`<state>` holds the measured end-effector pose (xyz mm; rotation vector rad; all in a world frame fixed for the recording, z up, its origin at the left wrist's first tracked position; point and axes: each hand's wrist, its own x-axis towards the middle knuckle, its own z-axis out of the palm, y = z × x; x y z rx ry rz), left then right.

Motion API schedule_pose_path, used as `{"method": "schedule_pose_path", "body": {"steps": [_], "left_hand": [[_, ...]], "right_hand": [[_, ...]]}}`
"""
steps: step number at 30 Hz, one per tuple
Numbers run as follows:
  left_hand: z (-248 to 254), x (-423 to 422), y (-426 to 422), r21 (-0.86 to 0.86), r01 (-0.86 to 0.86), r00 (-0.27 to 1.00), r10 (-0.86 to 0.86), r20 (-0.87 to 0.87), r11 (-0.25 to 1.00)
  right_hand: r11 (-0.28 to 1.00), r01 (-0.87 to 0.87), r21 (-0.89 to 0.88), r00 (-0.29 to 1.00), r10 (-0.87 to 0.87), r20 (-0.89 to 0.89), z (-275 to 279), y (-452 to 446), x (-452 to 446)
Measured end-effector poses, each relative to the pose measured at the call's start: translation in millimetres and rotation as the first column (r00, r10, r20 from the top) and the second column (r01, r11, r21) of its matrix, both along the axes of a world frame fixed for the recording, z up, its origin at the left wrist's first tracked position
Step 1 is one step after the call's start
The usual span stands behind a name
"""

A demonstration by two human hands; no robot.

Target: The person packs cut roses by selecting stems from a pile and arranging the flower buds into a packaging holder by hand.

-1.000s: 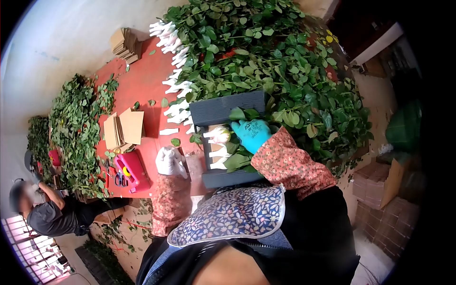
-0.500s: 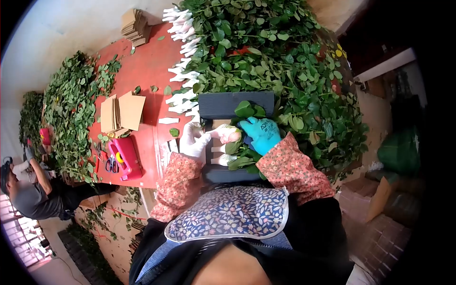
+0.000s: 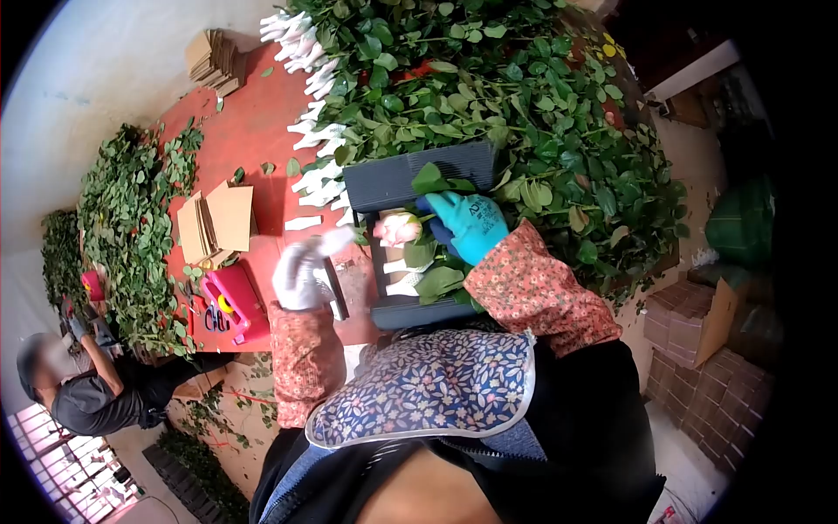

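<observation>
My right hand (image 3: pixel 471 225), in a turquoise glove, is closed around the leafy stem of a pale pink rose (image 3: pixel 400 229). The bare bloom points left over a dark, ridged holder (image 3: pixel 419 175). My left hand (image 3: pixel 301 272), in a white glove, is left of the holder and smeared by motion. A blurred white mesh sleeve (image 3: pixel 339 239) juts from its fingers. Inside the holder, below the rose, lie white-sleeved blooms (image 3: pixel 403 285) with green leaves. A dark strip (image 3: pixel 333 293) lies beside my left hand.
Leafy rose stems (image 3: pixel 515 113) cover the right of the red table (image 3: pixel 236 131), their white-sleeved heads (image 3: pixel 319 179) lined up leftward. Cardboard pieces (image 3: pixel 229 220), a pink container (image 3: pixel 236 301) and scissors (image 3: pixel 216 316) lie left. A person (image 3: pixel 92 384) works at far left.
My left hand has moved left, away from the rose, with the white mesh sleeve. The bloom, partly covered before, is now bare. My right hand keeps its hold on the stem.
</observation>
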<state>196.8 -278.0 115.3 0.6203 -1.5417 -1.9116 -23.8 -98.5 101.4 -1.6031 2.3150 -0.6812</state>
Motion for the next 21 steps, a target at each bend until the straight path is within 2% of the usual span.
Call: {"method": "schedule_pose_path", "body": {"steps": [1, 2, 3, 4, 5, 6, 7, 8, 9, 11, 13, 14, 16, 17, 19, 20, 21], "left_hand": [[2.2, 10.6, -4.3, -0.582, 0.241, 0.908, 0.031, 0.417, 0.777], [-14.0, 12.9, -0.4, -0.721, 0.334, 0.870, 0.095, 0.483, 0.607], [-31.6, 10.0, 5.2, -0.809, 0.429, 0.833, 0.170, 0.527, 0.402], [-36.1, 4.2, 11.4, -0.744, 0.519, 0.764, 0.162, 0.625, 0.422], [-38.9, 0.1, 15.0, -0.743, 0.514, 0.766, 0.162, 0.622, 0.428], [-41.7, -4.1, 18.1, -0.737, 0.448, 0.775, 0.191, 0.603, 0.506], [-43.8, -6.6, 20.4, -0.721, 0.379, 0.779, 0.221, 0.586, 0.580], [-45.0, -6.9, 20.9, -0.610, 0.395, 0.728, 0.172, 0.664, 0.687], [-57.7, -9.1, 22.3, -0.609, 0.388, 0.730, 0.173, 0.662, 0.692], [-90.4, -17.0, 25.8, -0.278, 0.188, 0.906, -0.056, 0.420, 0.942], [-98.1, -25.2, 24.5, -0.205, 0.193, 0.875, -0.073, 0.479, 0.960], [-97.3, -28.7, 25.3, -0.099, 0.223, 0.880, -0.157, 0.448, 0.970], [-92.1, -36.7, 39.9, 0.012, 0.114, 0.947, -0.113, 0.301, 0.993], [-75.2, -38.0, 43.2, 0.014, 0.121, 0.946, -0.120, 0.302, 0.993], [-48.1, -37.4, 48.8, 0.257, 0.021, 0.949, -0.100, 0.300, 0.966], [-47.7, -31.1, 42.4, 0.212, 0.007, 0.954, -0.070, 0.292, 0.977], [-53.4, -20.5, 29.4, 0.087, -0.031, 0.965, 0.007, 0.263, 0.996]], "right_hand": [[0.995, 0.023, -0.100, 0.997, -0.015, 0.078, -3.0, 1.6, 2.7], [0.990, 0.020, -0.137, 0.994, -0.005, 0.105, 7.8, 3.4, 5.7], [0.998, 0.027, -0.050, 0.958, -0.011, 0.287, 15.7, 8.8, 7.1], [0.988, -0.053, -0.147, 0.987, 0.073, 0.141, 0.3, 15.2, 2.8], [0.963, -0.147, -0.226, 0.989, 0.147, -0.018, -6.4, 17.0, -0.5], [0.964, -0.154, -0.217, 0.988, 0.152, -0.024, -11.6, 19.2, -1.8], [0.973, -0.197, -0.123, 0.979, 0.188, -0.080, -7.4, 18.6, -0.4], [0.972, -0.233, -0.027, 0.965, 0.228, -0.131, -3.0, 17.8, 1.4], [0.971, -0.239, -0.021, 0.963, 0.234, -0.135, 2.2, 15.3, 3.2], [0.944, -0.198, 0.266, 0.927, 0.268, -0.263, 9.9, 8.7, 9.7], [0.941, -0.169, 0.292, 0.951, 0.233, -0.201, 0.0, 3.8, 11.8], [0.951, -0.175, 0.257, 0.939, 0.239, -0.245, -6.0, 4.0, 12.7], [0.959, -0.173, 0.223, 0.927, 0.235, -0.291, -11.1, 4.5, 12.0], [0.958, -0.165, 0.235, 0.923, 0.234, -0.306, -12.1, 3.8, 12.4], [0.956, -0.156, 0.250, 0.919, 0.233, -0.317, -12.8, 4.4, 13.8], [0.959, -0.148, 0.241, 0.934, 0.216, -0.285, -12.4, 4.1, 13.0], [0.963, -0.140, 0.230, 0.947, 0.198, -0.253, -11.9, 3.7, 12.2]]}}
